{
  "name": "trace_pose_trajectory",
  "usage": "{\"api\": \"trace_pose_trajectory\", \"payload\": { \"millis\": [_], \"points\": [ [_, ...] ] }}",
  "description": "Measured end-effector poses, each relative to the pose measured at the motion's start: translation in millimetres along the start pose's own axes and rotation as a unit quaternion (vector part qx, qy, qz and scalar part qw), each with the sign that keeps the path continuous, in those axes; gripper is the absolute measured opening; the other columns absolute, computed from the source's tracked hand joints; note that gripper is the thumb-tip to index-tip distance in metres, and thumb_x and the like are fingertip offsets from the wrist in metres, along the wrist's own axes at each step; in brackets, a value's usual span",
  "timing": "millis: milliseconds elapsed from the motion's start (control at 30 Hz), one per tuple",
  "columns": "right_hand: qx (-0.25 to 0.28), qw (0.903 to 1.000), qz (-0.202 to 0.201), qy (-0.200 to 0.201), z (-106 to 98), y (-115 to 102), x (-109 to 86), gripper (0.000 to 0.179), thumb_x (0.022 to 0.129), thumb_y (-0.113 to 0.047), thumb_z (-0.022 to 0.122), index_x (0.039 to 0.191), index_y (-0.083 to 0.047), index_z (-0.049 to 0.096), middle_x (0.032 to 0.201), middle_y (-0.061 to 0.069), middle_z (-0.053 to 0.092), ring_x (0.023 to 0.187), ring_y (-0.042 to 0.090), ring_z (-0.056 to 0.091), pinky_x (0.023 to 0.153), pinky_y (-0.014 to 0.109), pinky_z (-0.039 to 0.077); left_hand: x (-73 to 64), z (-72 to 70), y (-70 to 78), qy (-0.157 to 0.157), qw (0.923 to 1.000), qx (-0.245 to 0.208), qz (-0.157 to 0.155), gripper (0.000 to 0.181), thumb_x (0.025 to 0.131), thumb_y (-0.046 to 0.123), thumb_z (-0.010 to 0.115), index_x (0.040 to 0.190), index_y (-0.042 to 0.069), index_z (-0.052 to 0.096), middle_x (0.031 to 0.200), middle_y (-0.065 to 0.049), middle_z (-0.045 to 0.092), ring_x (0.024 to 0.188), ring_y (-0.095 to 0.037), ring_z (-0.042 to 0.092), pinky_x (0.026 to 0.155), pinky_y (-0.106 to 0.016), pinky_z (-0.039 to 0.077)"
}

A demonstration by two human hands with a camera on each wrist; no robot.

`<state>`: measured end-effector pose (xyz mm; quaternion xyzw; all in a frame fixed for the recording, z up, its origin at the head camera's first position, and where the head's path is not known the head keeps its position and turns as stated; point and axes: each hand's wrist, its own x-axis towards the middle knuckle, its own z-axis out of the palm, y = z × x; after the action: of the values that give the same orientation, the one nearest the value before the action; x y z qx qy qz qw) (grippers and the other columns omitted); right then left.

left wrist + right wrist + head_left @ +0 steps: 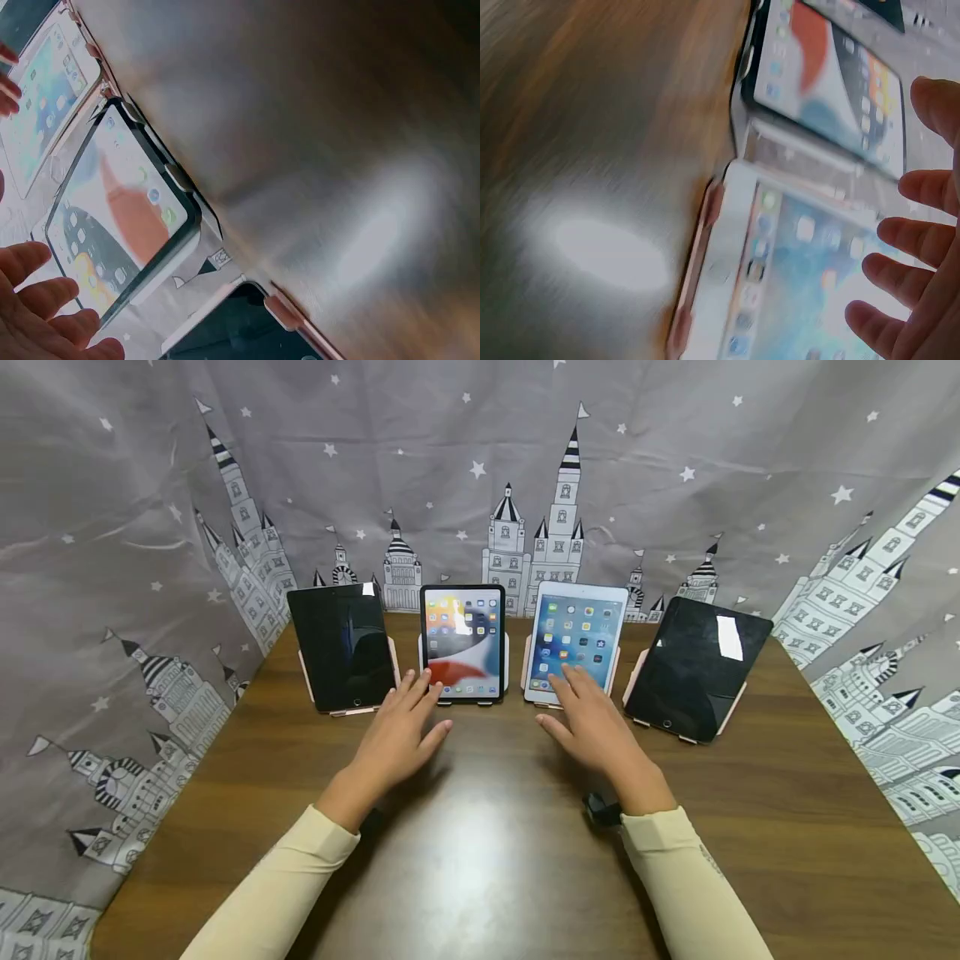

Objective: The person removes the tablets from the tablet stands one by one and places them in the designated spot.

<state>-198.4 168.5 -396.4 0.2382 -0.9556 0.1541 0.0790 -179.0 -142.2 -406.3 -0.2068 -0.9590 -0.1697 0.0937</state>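
In the head view my left hand (397, 731) hovers with spread fingers over the table, nearest the lower left corner of a black-framed tablet (463, 643) with a lit home screen. Its relaxed fingers (49, 300) also show in the left wrist view, holding nothing. My right hand (592, 722) reaches toward a white-framed tablet (576, 639), whose screen is lit with app icons; the fingertips overlap the lower part of that screen. In the right wrist view the fingers (907, 240) are apart and slightly bent, with nothing between them. Both tablets lean upright on stands.
A dark-screened tablet (343, 647) leans on a stand at the left end of the row. Another dark tablet (697, 668) stands tilted at the right end. All are on a brown wooden table (480, 827), in front of a grey castle-print curtain (450, 460).
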Motion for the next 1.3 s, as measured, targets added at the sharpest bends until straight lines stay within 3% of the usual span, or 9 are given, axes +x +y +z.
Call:
{"api": "trace_pose_trajectory", "payload": {
  "millis": [267, 533, 733, 933, 1133, 1300],
  "points": [
    [0.004, 0.9966, -0.081, 0.016, 1.1, -18.5, 27.6, 0.060, 0.098, -0.038, 0.060, 0.144, -0.002, 0.048, 0.147, 0.022, 0.045, 0.135, 0.038, 0.041, 0.112, 0.051, 0.032, -3.2, -16.7, -19.3, 0.007, 0.9999, -0.012, 0.008, 0.061, 0.098, 0.039, 0.060, 0.147, 0.007, 0.046, 0.157, -0.018, 0.032, 0.145, -0.041, 0.024, 0.112, -0.061, 0.024],
    [0.008, 0.9896, -0.138, 0.038, 8.6, -27.1, 62.6, 0.051, 0.098, -0.031, 0.062, 0.138, 0.000, 0.054, 0.136, 0.019, 0.056, 0.127, 0.035, 0.051, 0.108, 0.047, 0.038, -2.0, -35.0, -49.0, 0.083, 0.9947, -0.008, 0.061, 0.049, 0.094, 0.026, 0.066, 0.134, 0.000, 0.058, 0.141, -0.021, 0.051, 0.131, -0.042, 0.043, 0.107, -0.059, 0.035],
    [0.023, 0.9907, -0.128, 0.038, 14.0, -31.4, 84.9, 0.048, 0.100, -0.032, 0.058, 0.135, -0.001, 0.056, 0.131, 0.016, 0.060, 0.121, 0.032, 0.055, 0.103, 0.045, 0.043, 2.7, -51.5, -69.8, 0.115, 0.9916, -0.055, 0.021, 0.045, 0.095, 0.020, 0.064, 0.133, -0.003, 0.057, 0.138, -0.021, 0.053, 0.128, -0.041, 0.044, 0.107, -0.057, 0.034],
    [0.046, 0.9917, -0.109, 0.050, 9.4, -31.3, 103.3, 0.045, 0.100, -0.030, 0.058, 0.136, -0.003, 0.056, 0.132, 0.015, 0.060, 0.124, 0.031, 0.054, 0.106, 0.046, 0.040, 9.3, -60.9, -90.9, 0.146, 0.9862, -0.078, -0.002, 0.042, 0.096, 0.017, 0.064, 0.132, -0.003, 0.057, 0.134, -0.020, 0.053, 0.127, -0.039, 0.045, 0.106, -0.055, 0.035],
    [0.029, 0.9863, -0.155, 0.048, 11.5, -44.2, 123.0, 0.041, 0.100, -0.028, 0.056, 0.131, -0.003, 0.059, 0.130, 0.014, 0.061, 0.123, 0.029, 0.055, 0.105, 0.042, 0.042, 6.6, -61.0, -116.2, 0.194, 0.9780, -0.074, -0.020, 0.033, 0.095, 0.012, 0.063, 0.125, -0.003, 0.062, 0.120, -0.019, 0.056, 0.116, -0.037, 0.049, 0.099, -0.052, 0.038],
    [0.001, 0.9773, -0.208, 0.040, 14.5, -55.8, 137.9, 0.039, 0.101, -0.028, 0.055, 0.131, -0.003, 0.060, 0.132, 0.013, 0.060, 0.124, 0.028, 0.055, 0.103, 0.042, 0.044, 3.7, -61.2, -133.4, 0.236, 0.9675, -0.081, -0.042, 0.028, 0.095, 0.008, 0.062, 0.119, -0.004, 0.065, 0.111, -0.018, 0.056, 0.090, -0.031, 0.049, 0.078, -0.044, 0.039]
  ]
}}
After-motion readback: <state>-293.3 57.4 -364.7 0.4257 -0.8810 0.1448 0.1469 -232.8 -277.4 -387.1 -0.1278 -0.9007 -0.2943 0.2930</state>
